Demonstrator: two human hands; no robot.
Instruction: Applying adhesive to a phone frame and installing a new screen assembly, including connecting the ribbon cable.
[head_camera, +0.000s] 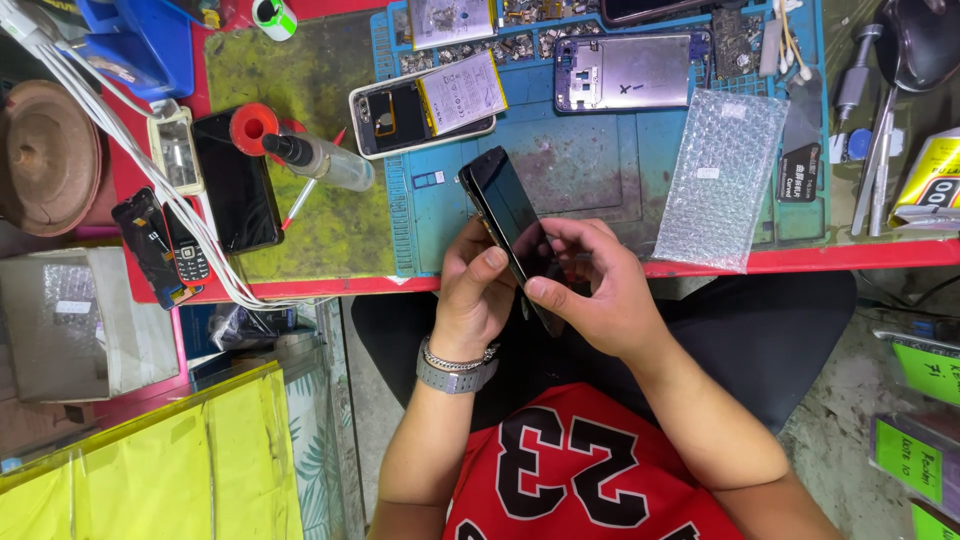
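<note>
A black smartphone (508, 215) with a dark glass face is held tilted over the near edge of the workbench, one end pointing up toward the blue mat (590, 175). My left hand (473, 290), with a watch and bracelet at the wrist, grips it from the left, thumb on its side. My right hand (598, 285) holds it from the right, thumb pressed on the lower edge of the glass. Both hands share the phone.
On the blue mat lie an opened phone with its battery (425, 105), a purple phone frame (622, 72) and a bubble-wrap bag (718, 178). A clear bottle (325, 160), a black phone (238, 185), small old handsets (165, 245) and white cables (130, 150) sit left. Tools (870, 150) lie right.
</note>
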